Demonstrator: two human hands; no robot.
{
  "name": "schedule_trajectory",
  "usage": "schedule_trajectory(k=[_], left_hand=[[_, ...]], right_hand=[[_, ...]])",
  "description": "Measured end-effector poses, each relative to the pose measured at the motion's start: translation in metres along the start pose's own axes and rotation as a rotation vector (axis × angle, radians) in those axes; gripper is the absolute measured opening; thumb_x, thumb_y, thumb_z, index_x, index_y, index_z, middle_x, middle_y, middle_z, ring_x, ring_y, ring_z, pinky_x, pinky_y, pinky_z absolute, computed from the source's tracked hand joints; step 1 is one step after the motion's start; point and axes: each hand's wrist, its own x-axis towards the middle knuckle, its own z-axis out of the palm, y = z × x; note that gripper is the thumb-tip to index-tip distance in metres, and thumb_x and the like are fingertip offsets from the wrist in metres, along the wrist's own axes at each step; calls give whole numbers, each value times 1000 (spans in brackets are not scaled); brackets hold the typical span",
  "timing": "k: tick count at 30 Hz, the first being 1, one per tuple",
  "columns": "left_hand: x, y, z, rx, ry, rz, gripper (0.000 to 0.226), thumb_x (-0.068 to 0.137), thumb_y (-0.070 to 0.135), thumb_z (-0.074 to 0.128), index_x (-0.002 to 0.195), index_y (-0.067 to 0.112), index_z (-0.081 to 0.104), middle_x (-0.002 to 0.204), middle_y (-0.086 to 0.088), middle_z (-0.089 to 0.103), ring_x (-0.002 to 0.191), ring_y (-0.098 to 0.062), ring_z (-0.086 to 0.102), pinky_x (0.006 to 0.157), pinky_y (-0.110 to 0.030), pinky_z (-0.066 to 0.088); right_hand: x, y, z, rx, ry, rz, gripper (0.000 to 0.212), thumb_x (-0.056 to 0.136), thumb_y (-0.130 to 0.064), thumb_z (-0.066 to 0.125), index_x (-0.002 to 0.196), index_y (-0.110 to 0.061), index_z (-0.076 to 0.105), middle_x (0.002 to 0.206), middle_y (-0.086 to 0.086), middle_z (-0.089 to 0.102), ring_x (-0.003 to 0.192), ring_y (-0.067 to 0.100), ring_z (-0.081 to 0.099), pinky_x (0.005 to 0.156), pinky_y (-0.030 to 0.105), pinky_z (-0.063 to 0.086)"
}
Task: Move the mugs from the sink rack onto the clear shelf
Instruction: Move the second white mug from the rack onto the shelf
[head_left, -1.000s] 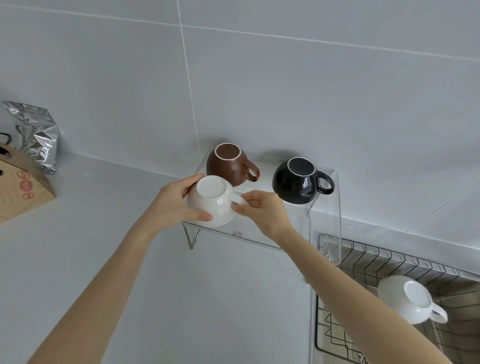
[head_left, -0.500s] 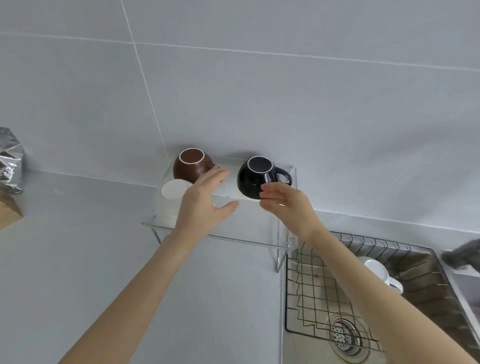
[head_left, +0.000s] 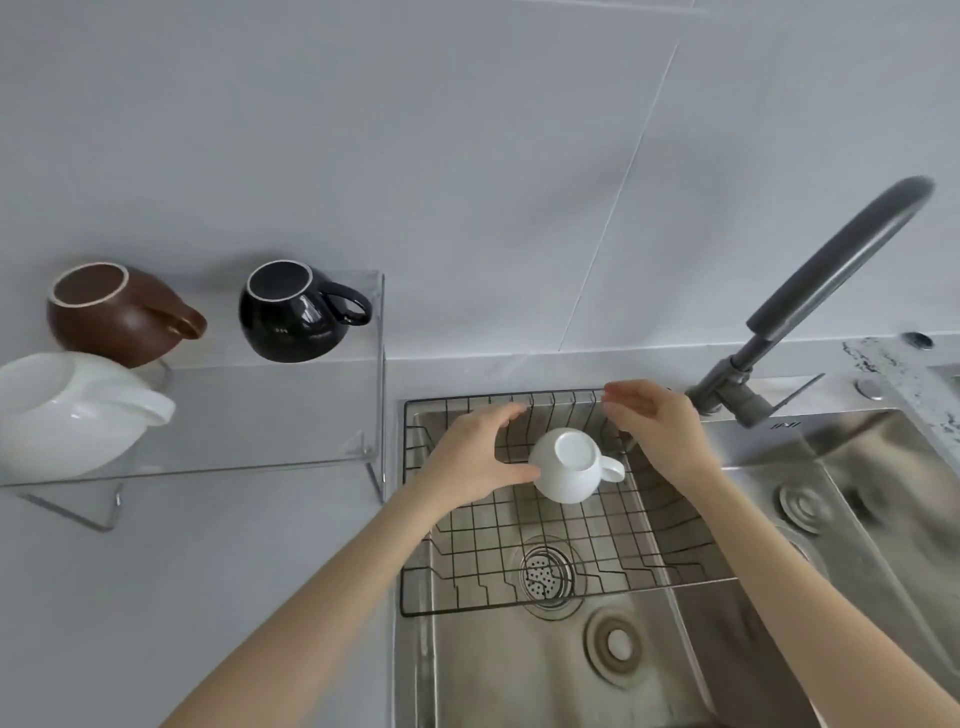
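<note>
A white mug (head_left: 570, 472) stands upside down on the black wire sink rack (head_left: 613, 540), handle to the right. My left hand (head_left: 480, 457) is open at the mug's left side, thumb tip touching it. My right hand (head_left: 657, 428) is open just right of and above the mug, not touching it. On the clear shelf (head_left: 249, 415) at the left stand three upturned mugs: a brown mug (head_left: 117, 317), a black mug (head_left: 293, 312) and another white mug (head_left: 67, 413) at the front left.
The rack lies over a steel sink (head_left: 519, 670) with a drain strainer (head_left: 545, 574). A dark grey faucet (head_left: 810, 296) arches at the right rear. A second basin (head_left: 883, 493) lies to the right. Grey countertop (head_left: 182, 597) spreads under and before the shelf.
Both hands left the white mug on the shelf and moved right and down over the sink rack, flanking the last white mug. The view swung right toward the sink.
</note>
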Motion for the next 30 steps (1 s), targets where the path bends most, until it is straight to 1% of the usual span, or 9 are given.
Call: schedule_trajectory(k=[3,6,11,16,19,22,24,26,30], left_hand=[[23,-10,30,12,-82,-80,84,66,29,77,137,18,34,144,-4,42,131,-18,40,109,-33,31],[45,-22,57,1,-142,-134,89,65,24,79,138,16,30,146,-3,37,132,-18,36,104,-25,24],[73,-43,88,13,-192,-174,96,62,19,80,140,14,24,150,-4,28,136,-19,29,107,-25,19],[85,-54,101,-3,-224,-189,101,61,19,81,142,15,21,152,-3,27,139,-18,25,112,-30,18],[88,-56,104,-47,-207,-211,101,59,20,82,142,16,23,150,-4,32,136,-20,31,112,-33,24],[87,-56,103,-83,-182,-212,100,57,19,84,140,14,28,145,-6,40,131,-22,39,107,-29,28],[84,-53,98,-73,-179,-202,100,56,21,84,140,14,29,144,-6,43,129,-22,41,105,-28,29],[79,-47,89,-49,-187,-185,101,56,25,84,140,15,28,144,-5,42,130,-21,41,109,-32,31],[60,-25,51,-30,-138,-142,96,52,29,86,135,18,39,131,-3,57,120,-18,51,103,-33,41]], right_hand=[[13,40,-9,-90,-16,64,25,81,-8,63,106,-9,65,101,6,69,94,17,62,94,34,48],[23,76,-8,-185,-82,125,31,81,-7,61,112,-9,62,111,9,68,100,18,60,92,27,44],[39,118,9,-253,-198,178,42,81,-7,59,122,-12,55,121,10,64,114,23,56,100,35,44],[46,137,21,-287,-176,145,37,79,-7,62,116,-14,61,109,8,70,96,20,61,84,25,42],[48,142,22,-243,-125,146,31,77,-6,65,108,-12,66,103,8,72,90,15,60,84,26,45],[47,144,22,-207,-94,139,22,75,-7,68,98,-10,70,94,9,73,90,21,64,82,29,50],[46,141,20,-175,-96,135,20,75,-6,69,94,-10,70,91,8,73,88,19,64,76,18,47],[46,131,15,-176,-129,124,19,73,-6,71,92,-10,71,85,4,71,83,16,63,68,10,42],[49,83,-8,-217,-291,80,17,67,-12,77,79,-22,72,72,-5,73,70,3,63,65,12,43]])
